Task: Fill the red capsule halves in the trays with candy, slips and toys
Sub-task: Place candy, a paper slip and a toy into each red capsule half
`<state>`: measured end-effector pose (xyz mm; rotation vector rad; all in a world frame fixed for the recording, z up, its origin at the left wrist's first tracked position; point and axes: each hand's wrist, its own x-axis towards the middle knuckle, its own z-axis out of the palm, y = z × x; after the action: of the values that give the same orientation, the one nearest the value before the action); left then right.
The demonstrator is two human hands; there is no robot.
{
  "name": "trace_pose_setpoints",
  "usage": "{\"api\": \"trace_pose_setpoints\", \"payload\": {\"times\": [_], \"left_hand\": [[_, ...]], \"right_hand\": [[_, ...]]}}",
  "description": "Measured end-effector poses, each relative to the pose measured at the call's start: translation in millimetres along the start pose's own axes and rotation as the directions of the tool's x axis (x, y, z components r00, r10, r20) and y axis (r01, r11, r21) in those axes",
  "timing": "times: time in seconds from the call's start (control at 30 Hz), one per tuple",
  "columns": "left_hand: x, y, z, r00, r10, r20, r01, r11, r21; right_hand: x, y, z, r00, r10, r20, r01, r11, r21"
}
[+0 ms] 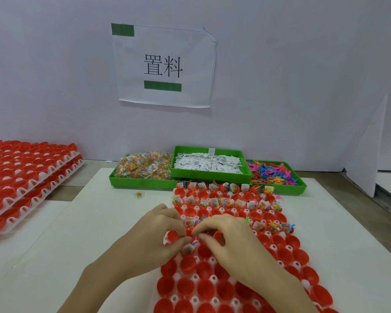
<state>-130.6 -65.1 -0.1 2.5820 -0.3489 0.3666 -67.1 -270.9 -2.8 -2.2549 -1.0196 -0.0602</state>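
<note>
Two hands over your capsule tray [280, 263] on the table [99, 222]: left hand [154, 236] pinching a candy packet [187, 248], right hand [226, 238] with fingers curled, pinching at the same packet. Beyond, filled red capsule halves [224, 202]. Farthest, green bins: candy [142, 168], slips [208, 164], toys [271, 173]. Far left, stacked trays [27, 177].

paper sign [165, 66] on grey wall [280, 64] | white board [99, 222], perhaps foam, on table

"置料" in black on the white paper sign [165, 66] taped to the wall [280, 75]; slip print illegible.
</note>
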Motion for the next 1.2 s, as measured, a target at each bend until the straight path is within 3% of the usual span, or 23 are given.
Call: {"api": "trace_pose_setpoints", "payload": {"times": [0.2,0.37,0.57,0.7,0.87,1.2], "left_hand": [[0,-7,-14,0.978,-0.069,-0.196,0.045,0.991,-0.124],[2,-33,-10,0.914,-0.155,-0.376,0.188,0.981,0.054],[16,-69,2,0.805,-0.337,-0.488,0.369,0.929,-0.033],[49,-90,-1,0.804,-0.338,-0.490,0.381,0.924,-0.012],[99,-100,-12,0.882,-0.239,-0.406,0.291,0.954,0.072],[125,-101,-11,0.942,-0.243,-0.231,0.288,0.939,0.190]], "right_hand": [[4,5,-25,0.992,0.094,-0.086,-0.082,0.987,0.138],[41,15,-50,0.990,0.100,-0.098,-0.097,0.995,0.037],[116,57,-71,0.982,0.134,-0.131,-0.156,0.972,-0.176],[153,87,-70,0.974,0.193,-0.119,-0.219,0.935,-0.277],[171,113,-65,0.959,0.272,-0.081,-0.284,0.895,-0.345],[183,123,-64,0.942,0.326,-0.080,-0.334,0.884,-0.327]]}}
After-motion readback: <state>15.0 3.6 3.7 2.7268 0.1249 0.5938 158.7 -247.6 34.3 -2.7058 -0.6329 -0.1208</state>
